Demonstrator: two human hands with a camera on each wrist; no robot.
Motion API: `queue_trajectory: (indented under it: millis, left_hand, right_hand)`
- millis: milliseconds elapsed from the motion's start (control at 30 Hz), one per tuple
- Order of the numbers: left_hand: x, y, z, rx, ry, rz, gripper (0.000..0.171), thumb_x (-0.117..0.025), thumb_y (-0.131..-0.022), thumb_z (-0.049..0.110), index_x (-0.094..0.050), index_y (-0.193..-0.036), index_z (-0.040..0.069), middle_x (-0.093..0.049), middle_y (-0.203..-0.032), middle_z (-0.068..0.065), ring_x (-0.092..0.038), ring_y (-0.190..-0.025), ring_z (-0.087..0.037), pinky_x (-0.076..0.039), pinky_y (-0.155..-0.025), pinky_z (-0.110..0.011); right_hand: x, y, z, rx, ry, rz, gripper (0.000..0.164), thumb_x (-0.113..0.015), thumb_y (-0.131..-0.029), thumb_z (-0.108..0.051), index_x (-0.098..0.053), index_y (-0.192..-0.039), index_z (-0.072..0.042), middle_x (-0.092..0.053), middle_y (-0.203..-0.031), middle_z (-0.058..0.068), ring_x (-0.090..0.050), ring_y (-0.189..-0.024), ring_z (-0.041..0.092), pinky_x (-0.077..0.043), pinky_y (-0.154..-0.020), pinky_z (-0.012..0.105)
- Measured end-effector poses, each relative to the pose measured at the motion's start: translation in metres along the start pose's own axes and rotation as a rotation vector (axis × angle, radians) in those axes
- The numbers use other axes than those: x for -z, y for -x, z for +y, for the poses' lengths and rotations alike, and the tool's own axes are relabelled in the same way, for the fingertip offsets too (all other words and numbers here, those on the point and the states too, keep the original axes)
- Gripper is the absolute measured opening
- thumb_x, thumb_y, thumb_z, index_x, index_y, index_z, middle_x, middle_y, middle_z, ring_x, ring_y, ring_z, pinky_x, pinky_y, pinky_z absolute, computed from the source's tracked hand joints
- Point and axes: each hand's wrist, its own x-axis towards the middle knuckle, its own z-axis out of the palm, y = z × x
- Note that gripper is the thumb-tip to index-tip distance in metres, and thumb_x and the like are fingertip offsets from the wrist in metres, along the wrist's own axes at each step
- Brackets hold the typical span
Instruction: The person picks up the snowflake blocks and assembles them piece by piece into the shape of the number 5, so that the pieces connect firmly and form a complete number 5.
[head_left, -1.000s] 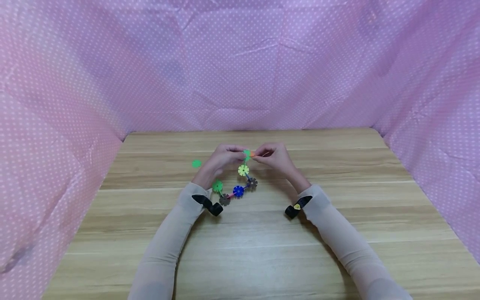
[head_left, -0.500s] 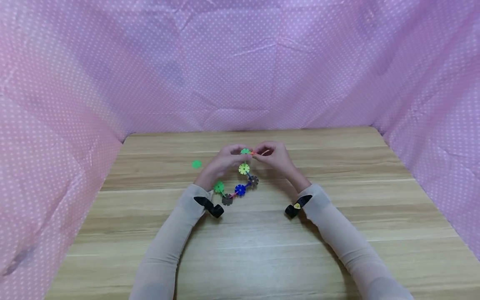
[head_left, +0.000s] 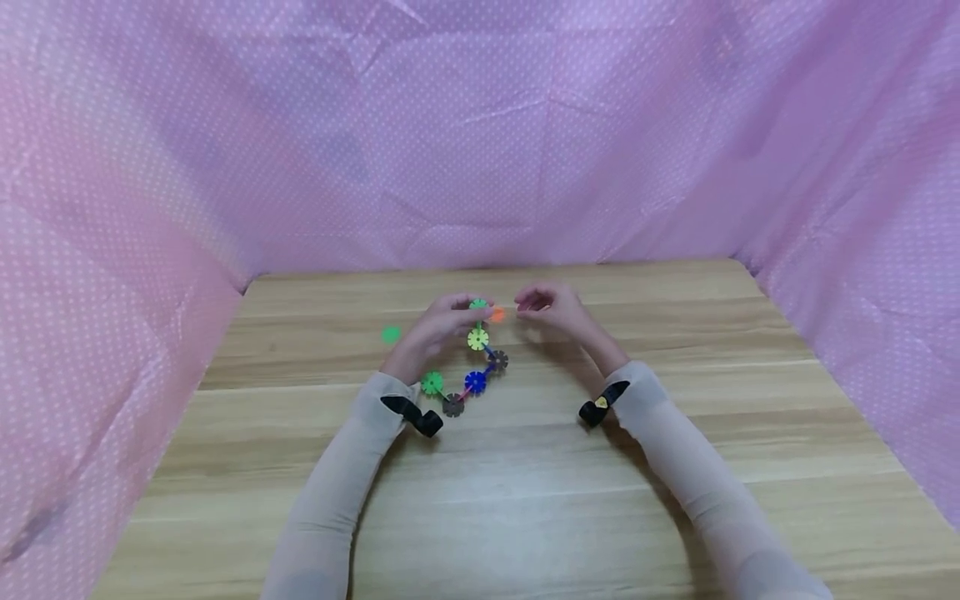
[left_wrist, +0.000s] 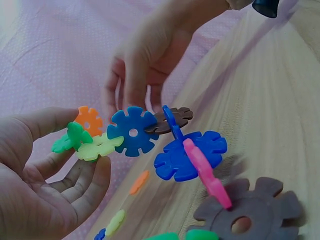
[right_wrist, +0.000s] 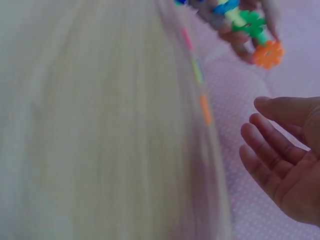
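Head view: left hand, grip pinching one chain of slotted discs over tabletop, toward far edge; right hand, apart. Left wrist view: orange disc, chain's end. Right wrist view: right grip wide, fingers parted.

The table has a pale, wood-grained top with brown streaks and rounded far corners. Toward its far side, left of the middle, lies a green disc. An orange piece, a yellow-green piece and a blue piece also lie on it, in a row.
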Motion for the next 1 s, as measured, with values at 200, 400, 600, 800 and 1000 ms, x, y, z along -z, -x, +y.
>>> queue_trajectory:
  millis: [200, 400, 600, 800, 1000]
  left_hand:
    - [0.006, 0.000, 0.001, -0.001, -0.014, 0.025, 0.050, -0.068, -0.099, 0.028, -0.056, -0.141, 0.003, -0.056, -0.146, -0.015, -0.056, -0.131, -0.028, -0.042, -0.118, -0.045]
    - [0.005, 0.001, 0.001, -0.007, 0.007, 0.047, 0.051, -0.071, -0.097, 0.027, -0.057, -0.141, 0.005, -0.062, -0.135, -0.010, -0.056, -0.128, -0.026, -0.043, -0.117, -0.043]
    - [0.002, 0.003, -0.002, -0.001, 0.013, 0.064, 0.043, -0.071, -0.097, 0.026, -0.061, -0.135, 0.007, -0.063, -0.131, -0.022, -0.062, -0.117, -0.028, -0.047, -0.112, -0.042]
    - [0.002, 0.003, -0.004, 0.004, 0.037, 0.062, 0.040, -0.070, -0.098, 0.026, -0.062, -0.133, 0.009, -0.058, -0.138, -0.026, -0.062, -0.120, -0.029, -0.046, -0.114, -0.041]
    - [0.004, 0.004, -0.003, 0.003, 0.050, 0.073, 0.040, -0.071, -0.097, 0.028, -0.063, -0.133, 0.010, -0.060, -0.138, -0.018, -0.061, -0.119, -0.022, -0.045, -0.114, -0.041]
  right_hand:
    - [-0.005, -0.017, 0.012, -0.050, 0.070, -0.123, 0.030, -0.074, -0.090, 0.000, -0.067, -0.119, 0.005, -0.072, -0.108, 0.022, -0.068, -0.097, 0.027, -0.056, -0.083, 0.021]
    - [-0.010, -0.029, 0.014, -0.102, 0.093, -0.183, 0.034, -0.078, -0.087, -0.004, -0.068, -0.119, 0.001, -0.071, -0.106, 0.018, -0.065, -0.092, 0.019, -0.055, -0.076, 0.022]
    - [-0.018, -0.034, 0.015, -0.116, 0.154, -0.224, 0.034, -0.079, -0.088, -0.009, -0.070, -0.120, -0.002, -0.067, -0.091, 0.008, -0.056, -0.080, 0.013, -0.048, -0.070, 0.020]
    - [-0.022, -0.033, 0.014, -0.139, 0.185, -0.229, 0.027, -0.078, -0.090, -0.011, -0.070, -0.114, -0.001, -0.063, -0.086, 0.005, -0.052, -0.074, 0.012, -0.045, -0.065, 0.021]
    - [-0.022, -0.033, 0.007, -0.171, 0.136, -0.177, 0.024, -0.080, -0.086, -0.004, -0.065, -0.103, 0.001, -0.062, -0.091, 0.006, -0.054, -0.079, 0.013, -0.046, -0.066, 0.020]
